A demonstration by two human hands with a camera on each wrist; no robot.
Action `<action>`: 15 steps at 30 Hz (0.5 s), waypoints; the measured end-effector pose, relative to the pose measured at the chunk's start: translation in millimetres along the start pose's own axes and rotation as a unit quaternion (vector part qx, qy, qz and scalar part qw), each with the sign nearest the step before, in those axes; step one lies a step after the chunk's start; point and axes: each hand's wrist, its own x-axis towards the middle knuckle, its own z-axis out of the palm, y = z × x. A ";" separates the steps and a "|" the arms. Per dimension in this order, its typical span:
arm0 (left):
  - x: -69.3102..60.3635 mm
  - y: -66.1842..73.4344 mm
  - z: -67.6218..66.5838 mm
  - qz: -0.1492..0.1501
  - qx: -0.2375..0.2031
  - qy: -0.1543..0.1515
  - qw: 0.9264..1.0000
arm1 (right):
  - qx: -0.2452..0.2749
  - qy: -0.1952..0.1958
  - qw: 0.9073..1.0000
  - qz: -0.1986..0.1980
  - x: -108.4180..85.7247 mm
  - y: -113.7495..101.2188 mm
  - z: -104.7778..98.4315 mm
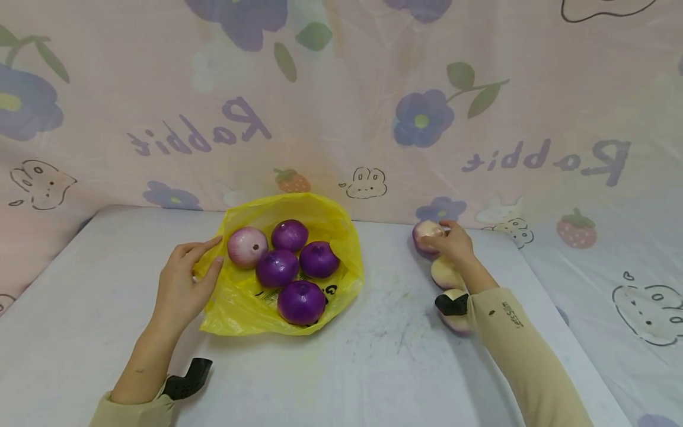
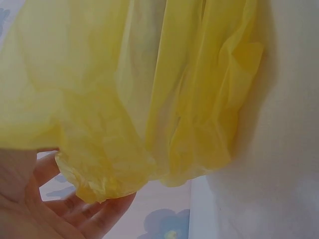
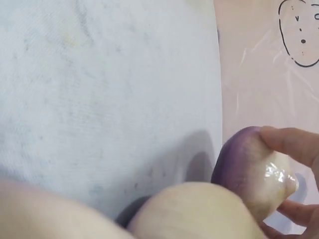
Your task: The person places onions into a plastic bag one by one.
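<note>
My left hand (image 1: 184,281) holds the left rim of a yellow plastic bag (image 1: 221,314), with bag film between thumb and fingers in the left wrist view. Inside the wide-mouthed bag lie several purple onions (image 1: 277,268) and a paler pink onion (image 1: 246,248) with its brown root mark showing. At the back right, my right hand (image 1: 456,243) grips a purple-and-cream onion (image 3: 251,174) between thumb and fingers. Close below that hand sit a cream onion (image 1: 445,273) and another pale onion (image 1: 456,323), the latter partly covered by the black wrist camera.
A white table (image 1: 384,362) with dark smudges lies beneath everything. Behind it hangs a pink cloth (image 1: 331,118) printed with flowers, rabbits and mirrored lettering. The cloth also runs along the right side.
</note>
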 end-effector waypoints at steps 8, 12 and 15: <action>0.1 0.6 -0.3 -0.001 -0.003 0.000 1.000 | 0.028 0.042 0.998 -0.048 -2.5 -10.3 -0.1; -0.1 0.3 -0.3 -0.004 -0.003 -0.003 1.000 | 0.041 0.051 0.996 -0.063 -4.1 -18.9 3.8; -0.2 0.2 -0.7 -0.004 -0.004 -0.004 1.000 | 0.054 0.047 0.995 -0.068 -5.2 -24.3 7.9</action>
